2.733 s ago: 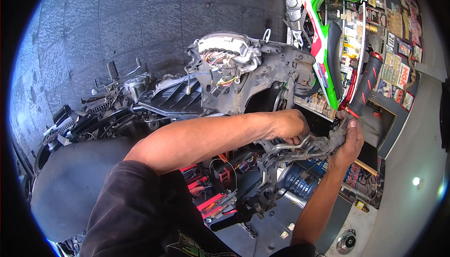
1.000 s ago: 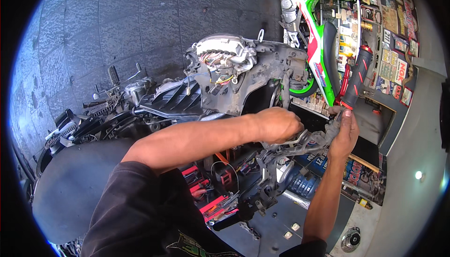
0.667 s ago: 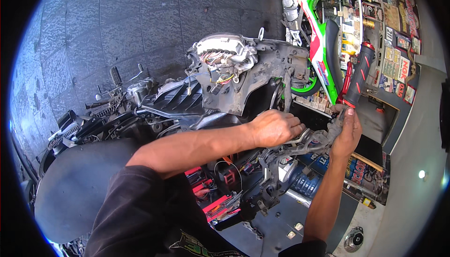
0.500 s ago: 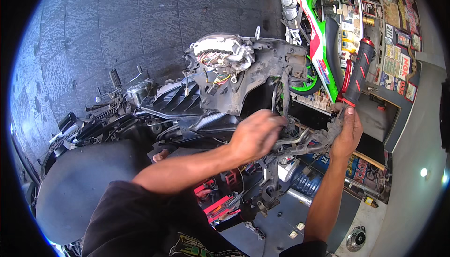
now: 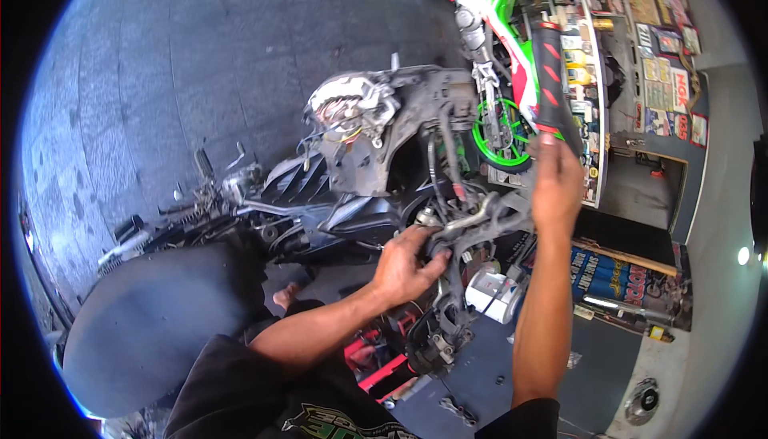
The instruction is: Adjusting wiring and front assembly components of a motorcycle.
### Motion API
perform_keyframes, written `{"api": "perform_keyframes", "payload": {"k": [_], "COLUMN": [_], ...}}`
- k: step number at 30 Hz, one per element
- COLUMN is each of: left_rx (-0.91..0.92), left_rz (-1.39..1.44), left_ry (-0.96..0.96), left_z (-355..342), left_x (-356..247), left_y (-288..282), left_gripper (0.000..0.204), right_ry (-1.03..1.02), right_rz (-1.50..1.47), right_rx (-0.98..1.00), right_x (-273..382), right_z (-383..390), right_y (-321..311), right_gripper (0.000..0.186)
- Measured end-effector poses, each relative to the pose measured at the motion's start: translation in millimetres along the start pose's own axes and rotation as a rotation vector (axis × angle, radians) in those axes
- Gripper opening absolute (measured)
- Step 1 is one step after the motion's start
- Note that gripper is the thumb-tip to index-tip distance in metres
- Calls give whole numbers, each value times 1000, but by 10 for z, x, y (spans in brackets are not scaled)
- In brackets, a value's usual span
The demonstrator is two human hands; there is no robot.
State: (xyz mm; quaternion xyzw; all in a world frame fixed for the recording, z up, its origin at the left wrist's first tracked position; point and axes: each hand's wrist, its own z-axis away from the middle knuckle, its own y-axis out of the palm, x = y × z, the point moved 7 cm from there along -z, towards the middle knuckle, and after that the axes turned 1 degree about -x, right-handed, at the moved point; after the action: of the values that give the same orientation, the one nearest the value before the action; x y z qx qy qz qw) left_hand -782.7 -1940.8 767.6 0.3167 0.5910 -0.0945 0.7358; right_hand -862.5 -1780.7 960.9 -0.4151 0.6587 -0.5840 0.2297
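A stripped motorbike handlebar (image 5: 512, 211) crosses the middle of the view. My right hand (image 5: 558, 179) is wrapped round it at the inner end of a black and red rubber grip (image 5: 549, 75), thumb against the red collar. At the handlebar's centre, my left hand (image 5: 410, 267) is closed with its thumb and fingers curled against dark parts near the steering stem. What lies between those fingers is hidden. Just beyond sits the bike's grey front cowl (image 5: 432, 111), which carries a headlight unit (image 5: 340, 107) with loose wires.
The black seat (image 5: 160, 319) fills the lower left. Below the handlebar lie red tool trays (image 5: 376, 379) and a white box-like part (image 5: 492, 295). A green motorbike (image 5: 496, 7) stands at the far side, by shelves of goods (image 5: 588, 111). A bare foot (image 5: 286, 295) shows beside the bike.
My left hand has moved down and left onto the handlebar's centre. The grip, with my right hand at its inner end, has shifted left and stands more upright; the whole view has shifted slightly.
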Motion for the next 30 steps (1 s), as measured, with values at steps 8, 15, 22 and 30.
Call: {"api": "perform_keyframes", "payload": {"k": [8, 15, 22, 30], "left_rx": [-51, 92, 90, 97], "left_rz": [71, 597, 935, 1067], "left_ry": [-134, -443, -630, -515], "left_z": [21, 102, 135, 138], "left_x": [250, 450, 605, 645], "left_y": [-124, 31, 193, 241], "left_gripper": [39, 39, 32, 27], "right_ry": [18, 566, 658, 914], "right_rz": [-416, -638, -693, -1434], "right_rx": [-304, -32, 757, 684], "right_x": [-361, -912, -813, -613], "right_z": [1438, 4311, 4739, 4583], "right_y": [-420, -58, 530, 895], "right_gripper": [50, 23, 22, 12]}}
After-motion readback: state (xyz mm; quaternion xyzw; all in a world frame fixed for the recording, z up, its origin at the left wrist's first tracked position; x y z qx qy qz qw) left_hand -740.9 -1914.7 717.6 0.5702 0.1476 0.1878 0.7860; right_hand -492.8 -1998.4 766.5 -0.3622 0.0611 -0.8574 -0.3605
